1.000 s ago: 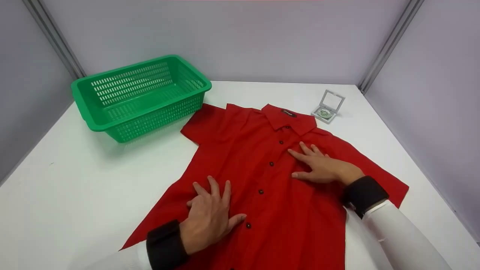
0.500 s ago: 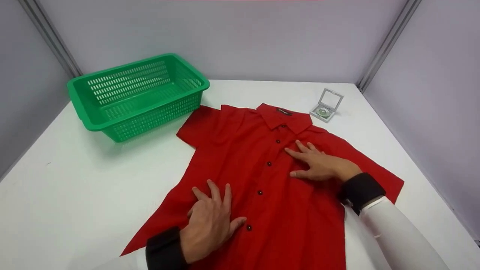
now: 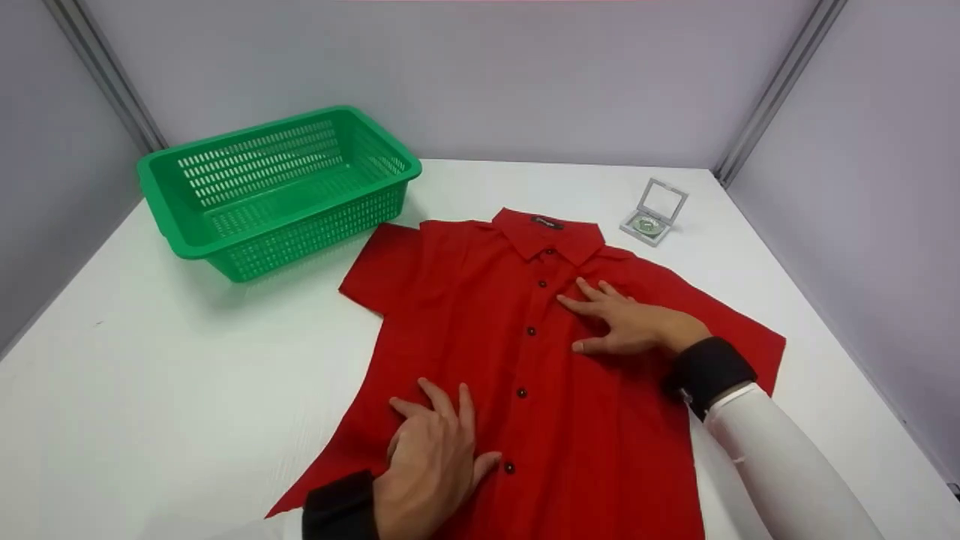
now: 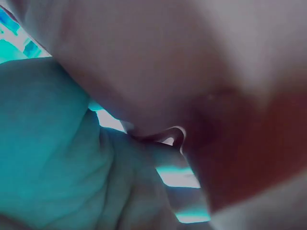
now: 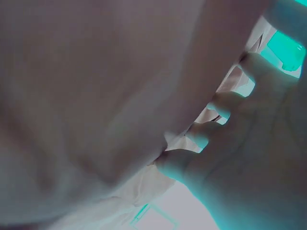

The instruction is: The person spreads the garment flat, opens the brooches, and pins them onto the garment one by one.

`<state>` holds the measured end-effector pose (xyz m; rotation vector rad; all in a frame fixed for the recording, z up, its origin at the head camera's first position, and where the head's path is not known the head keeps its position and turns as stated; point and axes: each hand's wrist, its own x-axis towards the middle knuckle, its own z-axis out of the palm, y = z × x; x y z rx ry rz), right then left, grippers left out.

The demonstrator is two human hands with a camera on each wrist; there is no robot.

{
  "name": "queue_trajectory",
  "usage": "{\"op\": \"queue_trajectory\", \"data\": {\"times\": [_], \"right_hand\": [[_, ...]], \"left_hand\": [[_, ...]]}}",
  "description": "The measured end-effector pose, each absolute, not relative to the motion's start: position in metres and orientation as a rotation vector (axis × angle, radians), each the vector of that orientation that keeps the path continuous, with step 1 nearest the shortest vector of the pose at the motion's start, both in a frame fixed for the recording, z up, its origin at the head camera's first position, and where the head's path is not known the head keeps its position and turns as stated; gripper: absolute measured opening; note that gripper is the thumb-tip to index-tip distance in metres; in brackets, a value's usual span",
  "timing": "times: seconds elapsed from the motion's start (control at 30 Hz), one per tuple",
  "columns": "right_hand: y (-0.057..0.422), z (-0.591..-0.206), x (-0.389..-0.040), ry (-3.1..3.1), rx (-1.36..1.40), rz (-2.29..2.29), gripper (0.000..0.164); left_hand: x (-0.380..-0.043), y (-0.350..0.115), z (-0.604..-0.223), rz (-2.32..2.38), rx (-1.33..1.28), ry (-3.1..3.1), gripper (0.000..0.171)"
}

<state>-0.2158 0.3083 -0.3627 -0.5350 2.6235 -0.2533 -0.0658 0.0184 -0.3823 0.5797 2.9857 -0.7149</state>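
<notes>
A red short-sleeved button-up shirt [image 3: 480, 322] lies front side up on the white table, collar toward the back wall. On the lower left part of its front rests my left hand [image 3: 431, 461], fingers spread and thumb beside the button row. My right hand [image 3: 634, 322] presses flat on the chest just below the collar, its fingers also spread apart. In the right wrist view several fingers [image 5: 225, 103] touch the cloth with their tips. The left wrist view is mostly filled by cloth and part of the hand. Neither hand grips anything. The shirt's hem lies beyond the lower frame edge.
A green perforated plastic basket [image 3: 247, 247] stands at the back left, close to the shirt's sleeve. At the back right sits a small silver square case [image 3: 646, 226] with its lid raised. Pale walls [image 3: 525, 82] enclose the table [image 3: 187, 375] at the back and sides.
The shirt's collar and sleeves have shifted left under my right hand, which moved left too. My left hand has slid slightly nearer and to the right. The shirt lies straighter, with fewer creases.
</notes>
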Motion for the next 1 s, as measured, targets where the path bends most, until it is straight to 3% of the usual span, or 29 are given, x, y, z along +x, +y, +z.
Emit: {"op": "queue_trajectory", "data": {"times": [0.77, 0.87, 1.0], "right_hand": [[0.268, -0.363, -0.229, 2.570, -0.728, -0.239, 0.075], [0.268, -0.363, -0.229, 2.577, -0.721, -0.257, 0.076], [0.273, -0.363, -0.226, 2.609, -0.698, -0.347, 0.075]], "left_hand": [[-0.051, 0.010, -0.374, -0.711, 0.663, 3.025, 0.094], [-0.064, -0.004, -0.362, -0.521, 0.800, 2.962, 0.085], [-0.105, -0.031, -0.346, -0.049, 0.910, 2.860, 0.056]]}}
